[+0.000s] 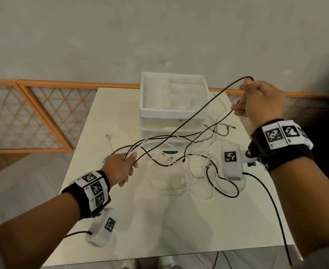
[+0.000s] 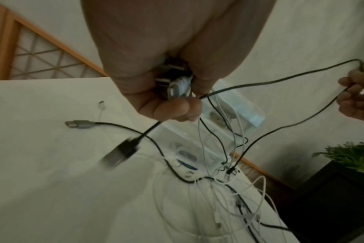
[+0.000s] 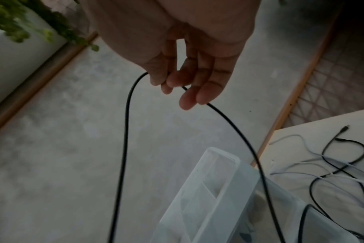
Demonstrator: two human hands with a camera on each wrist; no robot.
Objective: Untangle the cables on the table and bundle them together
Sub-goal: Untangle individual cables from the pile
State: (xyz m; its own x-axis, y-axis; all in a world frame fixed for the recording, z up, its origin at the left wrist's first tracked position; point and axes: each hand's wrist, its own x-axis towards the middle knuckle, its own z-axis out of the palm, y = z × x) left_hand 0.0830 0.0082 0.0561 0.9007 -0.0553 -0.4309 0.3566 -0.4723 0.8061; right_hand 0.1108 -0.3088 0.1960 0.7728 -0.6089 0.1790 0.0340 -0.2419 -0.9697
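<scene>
A tangle of black and white cables [image 1: 188,160] lies on the white table [image 1: 93,133]. My left hand [image 1: 121,167] grips a bunch of cable ends just above the table's left side; in the left wrist view the white and dark plugs [image 2: 178,87] sit inside its fist [image 2: 172,105]. My right hand [image 1: 260,101] is raised at the right and pinches a loop of one black cable [image 1: 202,105], which runs taut down to the left hand. The right wrist view has thumb and fingers [image 3: 172,78] closed on that black cable [image 3: 127,115].
A white compartment organizer [image 1: 173,98] stands at the table's far middle, under the raised cable. A loose white plug [image 1: 107,136] lies left of it. Orange lattice panels [image 1: 23,113] sit on the floor to the left; a potted plant [image 2: 347,157] stands to the right.
</scene>
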